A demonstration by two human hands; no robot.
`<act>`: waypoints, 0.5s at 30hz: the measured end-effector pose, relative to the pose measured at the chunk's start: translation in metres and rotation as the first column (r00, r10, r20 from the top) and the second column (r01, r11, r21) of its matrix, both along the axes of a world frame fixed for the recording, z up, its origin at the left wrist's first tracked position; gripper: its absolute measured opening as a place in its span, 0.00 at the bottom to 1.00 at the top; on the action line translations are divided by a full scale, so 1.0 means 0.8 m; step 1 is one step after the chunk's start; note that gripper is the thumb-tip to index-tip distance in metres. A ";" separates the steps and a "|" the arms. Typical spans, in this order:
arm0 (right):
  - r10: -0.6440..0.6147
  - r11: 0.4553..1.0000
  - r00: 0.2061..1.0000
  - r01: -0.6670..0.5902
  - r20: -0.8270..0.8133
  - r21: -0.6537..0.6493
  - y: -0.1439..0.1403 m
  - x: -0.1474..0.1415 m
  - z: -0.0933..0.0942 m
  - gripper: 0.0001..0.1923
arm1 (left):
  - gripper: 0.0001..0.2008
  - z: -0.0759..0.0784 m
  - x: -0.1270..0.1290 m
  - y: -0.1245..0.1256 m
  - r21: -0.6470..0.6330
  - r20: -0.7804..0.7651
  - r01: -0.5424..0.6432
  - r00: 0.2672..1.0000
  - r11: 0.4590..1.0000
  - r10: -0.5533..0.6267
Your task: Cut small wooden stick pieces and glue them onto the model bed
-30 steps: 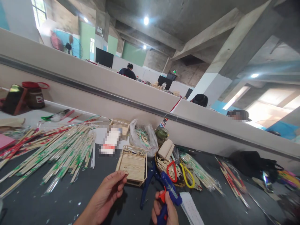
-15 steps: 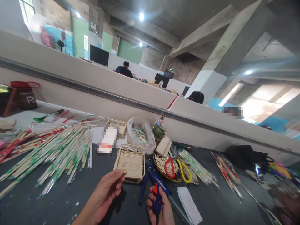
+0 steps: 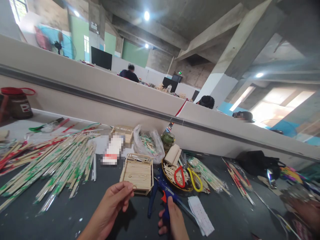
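Note:
My left hand [image 3: 112, 205] pinches a small pale piece, apparently wood, between thumb and fingertips, at the near edge of a small wooden stick model [image 3: 137, 173]. This model has a slatted floor and low railings. In my right hand [image 3: 176, 218] is a blue glue gun [image 3: 168, 190] with an orange-red trigger, gripped by the handle. Its nozzle points up and left, near the model's right side. Blue-handled pliers or cutters [image 3: 151, 201] lie between the gun and the model, partly hidden.
Wrapped chopsticks [image 3: 60, 166] spread across the left. A plastic bag [image 3: 160, 151], a basket [image 3: 183, 189] with stick pieces, red- and yellow-handled scissors [image 3: 194, 180] and folded paper [image 3: 201, 215] lie about the model. A second stick model [image 3: 127, 136] stands behind. People sit beyond the partition [image 3: 140, 96].
The view has shifted slightly, moving the scene left. My right hand sits lower on the glue gun, with more of its trigger showing. My left hand keeps its pinch by the model.

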State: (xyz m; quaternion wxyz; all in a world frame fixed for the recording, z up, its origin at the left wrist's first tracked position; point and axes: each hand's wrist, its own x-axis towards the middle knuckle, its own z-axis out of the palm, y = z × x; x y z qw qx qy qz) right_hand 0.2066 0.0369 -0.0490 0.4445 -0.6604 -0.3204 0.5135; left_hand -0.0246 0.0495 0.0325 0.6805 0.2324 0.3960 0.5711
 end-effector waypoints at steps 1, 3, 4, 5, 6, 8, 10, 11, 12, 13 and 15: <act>-0.022 0.998 0.975 0.009 0.220 0.058 -0.004 0.004 -0.001 0.35 | 0.17 -0.001 -0.001 0.001 -0.009 -0.002 -0.013 1.000 1.000 0.013; -0.128 0.975 0.804 -0.006 0.581 0.222 -0.009 0.009 0.003 0.28 | 0.17 -0.002 -0.003 0.003 -0.030 -0.005 -0.050 0.999 0.998 0.050; -0.175 0.953 0.707 -0.054 0.685 0.299 -0.010 0.010 0.009 0.23 | 0.17 -0.003 -0.005 0.004 -0.039 -0.005 -0.071 0.997 0.997 0.071; -0.196 0.928 0.637 -0.124 0.745 0.350 -0.009 0.008 0.018 0.19 | 0.18 -0.003 -0.006 0.005 -0.046 -0.004 -0.091 0.996 0.995 0.091; -0.194 0.901 0.595 -0.206 0.780 0.381 -0.006 0.002 0.030 0.15 | 0.18 -0.002 -0.007 0.006 -0.053 -0.004 -0.110 0.994 0.992 0.110; -0.123 0.838 0.565 -0.380 0.815 0.391 0.002 -0.016 0.056 0.10 | 0.19 0.000 -0.009 0.007 -0.062 -0.004 -0.140 0.990 0.988 0.140; -0.091 0.781 0.499 -0.501 0.862 0.373 0.014 -0.041 0.082 0.09 | 0.20 0.003 -0.009 0.007 -0.063 -0.002 -0.156 0.988 0.986 0.156; -0.083 0.757 0.455 -0.550 0.887 0.353 0.020 -0.055 0.092 0.09 | 0.20 0.004 -0.009 0.006 -0.061 -0.001 -0.159 0.987 0.985 0.160; -0.089 0.738 0.410 -0.585 0.908 0.337 0.028 -0.068 0.101 0.09 | 0.19 0.006 -0.009 0.006 -0.059 0.000 -0.162 0.987 0.985 0.162; -0.097 0.723 0.366 -0.614 0.926 0.318 0.035 -0.079 0.108 0.09 | 0.19 0.006 -0.009 0.005 -0.057 0.001 -0.163 0.987 0.985 0.163; -0.102 0.710 0.252 -0.660 0.962 0.248 0.052 -0.098 0.118 0.08 | 0.19 0.007 -0.009 0.005 -0.053 0.005 -0.167 0.986 0.985 0.167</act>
